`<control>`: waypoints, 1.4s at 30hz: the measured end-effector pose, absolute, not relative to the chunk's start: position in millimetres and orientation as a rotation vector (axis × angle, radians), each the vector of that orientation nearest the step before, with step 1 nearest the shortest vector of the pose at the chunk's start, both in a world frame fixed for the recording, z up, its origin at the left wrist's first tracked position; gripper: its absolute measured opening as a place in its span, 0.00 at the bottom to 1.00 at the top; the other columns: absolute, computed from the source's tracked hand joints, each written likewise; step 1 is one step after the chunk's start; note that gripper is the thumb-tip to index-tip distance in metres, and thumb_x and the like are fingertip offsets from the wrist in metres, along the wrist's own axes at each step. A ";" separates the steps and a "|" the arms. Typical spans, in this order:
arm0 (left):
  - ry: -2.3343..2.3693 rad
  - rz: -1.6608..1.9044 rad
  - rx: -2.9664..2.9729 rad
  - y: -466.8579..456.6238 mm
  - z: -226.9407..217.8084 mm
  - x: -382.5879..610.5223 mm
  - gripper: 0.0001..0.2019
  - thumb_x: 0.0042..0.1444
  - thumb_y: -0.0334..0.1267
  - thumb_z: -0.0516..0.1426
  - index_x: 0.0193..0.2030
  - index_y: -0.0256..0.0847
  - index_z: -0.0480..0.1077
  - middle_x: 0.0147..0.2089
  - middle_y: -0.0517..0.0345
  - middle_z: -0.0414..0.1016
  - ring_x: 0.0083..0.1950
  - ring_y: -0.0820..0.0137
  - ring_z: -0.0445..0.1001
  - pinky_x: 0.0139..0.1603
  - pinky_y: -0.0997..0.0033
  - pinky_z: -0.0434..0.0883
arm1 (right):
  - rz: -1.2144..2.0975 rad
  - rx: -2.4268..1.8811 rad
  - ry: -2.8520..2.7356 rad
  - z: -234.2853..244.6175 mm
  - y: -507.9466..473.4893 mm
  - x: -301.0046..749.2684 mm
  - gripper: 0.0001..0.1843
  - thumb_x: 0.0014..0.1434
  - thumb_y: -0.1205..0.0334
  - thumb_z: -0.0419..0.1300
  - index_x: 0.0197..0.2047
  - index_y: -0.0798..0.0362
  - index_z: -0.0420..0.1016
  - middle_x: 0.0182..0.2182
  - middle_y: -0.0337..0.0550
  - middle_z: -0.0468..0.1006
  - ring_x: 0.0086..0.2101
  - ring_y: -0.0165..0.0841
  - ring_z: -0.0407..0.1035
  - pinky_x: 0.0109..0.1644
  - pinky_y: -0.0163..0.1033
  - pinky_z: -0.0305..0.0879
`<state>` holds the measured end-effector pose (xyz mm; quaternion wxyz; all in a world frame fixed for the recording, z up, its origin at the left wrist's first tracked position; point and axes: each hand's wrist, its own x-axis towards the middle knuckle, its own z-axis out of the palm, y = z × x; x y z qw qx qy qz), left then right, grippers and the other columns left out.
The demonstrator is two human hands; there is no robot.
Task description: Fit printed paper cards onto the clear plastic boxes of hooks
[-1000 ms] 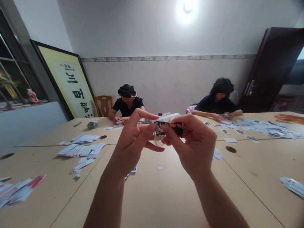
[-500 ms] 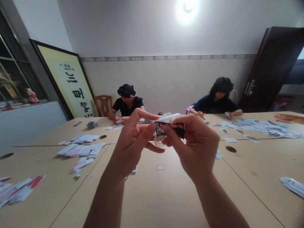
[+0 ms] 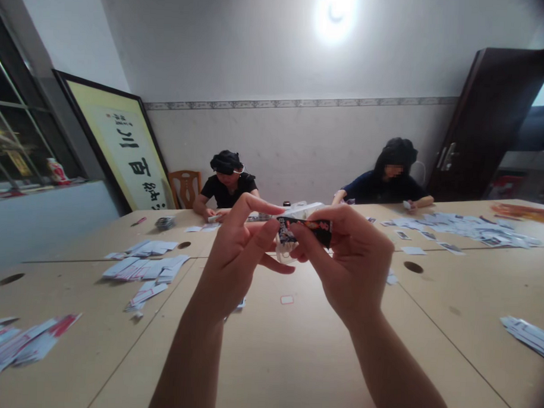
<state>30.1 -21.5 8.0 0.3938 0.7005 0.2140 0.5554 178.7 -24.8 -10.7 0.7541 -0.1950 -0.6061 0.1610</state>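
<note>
One pale wood-grain table [image 3: 293, 359] spans the foreground, paper slips [image 3: 142, 270] lying toward its left. Above it, both forearms [image 3: 195, 350] slant inward. The left hand [image 3: 237, 247] has its index finger arched, thumb touching the left end of a printed black packet [image 3: 322, 231]; whether it grips cannot be told. The right hand [image 3: 355, 248] clamps the packet, thumb in front, fingers curled behind. The packet sits nearly level between the hands, over the table.
</note>
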 end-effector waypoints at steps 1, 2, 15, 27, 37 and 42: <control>0.543 1.411 1.780 -21.5 8.1 30.3 0.07 0.66 0.42 0.59 0.45 0.44 0.67 0.32 0.63 0.79 0.33 0.70 0.82 0.29 0.71 0.84 | 0.352 -0.422 -1.322 -10.7 -24.6 178.9 0.08 0.55 0.72 0.69 0.33 0.51 0.75 0.22 0.32 0.76 0.22 0.29 0.74 0.26 0.35 0.73; 0.543 1.412 1.783 -21.4 8.3 30.4 0.07 0.66 0.42 0.59 0.45 0.44 0.67 0.32 0.63 0.79 0.33 0.70 0.82 0.29 0.71 0.84 | 0.351 -0.418 -1.321 -10.8 -24.5 179.1 0.08 0.55 0.72 0.69 0.33 0.51 0.75 0.22 0.31 0.76 0.22 0.28 0.74 0.26 0.35 0.73; 0.617 1.434 1.786 -22.8 9.3 34.0 0.09 0.65 0.44 0.59 0.45 0.44 0.66 0.29 0.63 0.77 0.31 0.68 0.83 0.27 0.72 0.83 | 0.332 -0.476 -1.342 -11.5 -26.4 179.3 0.08 0.56 0.70 0.68 0.33 0.49 0.74 0.23 0.32 0.76 0.23 0.29 0.74 0.26 0.35 0.75; 0.616 1.567 1.697 -23.1 6.0 43.5 0.07 0.64 0.44 0.60 0.40 0.46 0.66 0.30 0.67 0.73 0.23 0.76 0.75 0.20 0.78 0.79 | 0.317 -0.481 -1.340 -10.2 -28.3 177.3 0.08 0.55 0.71 0.68 0.32 0.50 0.74 0.23 0.34 0.77 0.23 0.28 0.73 0.26 0.34 0.73; 0.583 1.508 1.688 -23.0 5.6 38.7 0.02 0.65 0.41 0.57 0.42 0.48 0.69 0.29 0.67 0.74 0.28 0.70 0.80 0.23 0.72 0.82 | 0.327 -0.476 -1.337 -10.0 -30.3 177.9 0.08 0.56 0.71 0.68 0.32 0.50 0.74 0.25 0.35 0.78 0.24 0.29 0.74 0.27 0.36 0.74; 0.566 1.518 1.741 -23.2 6.7 39.4 0.05 0.64 0.42 0.59 0.41 0.46 0.67 0.30 0.67 0.77 0.24 0.74 0.77 0.22 0.75 0.80 | 0.329 -0.474 -1.342 -10.0 -29.8 178.0 0.08 0.55 0.70 0.68 0.32 0.50 0.74 0.25 0.34 0.78 0.24 0.29 0.74 0.26 0.35 0.75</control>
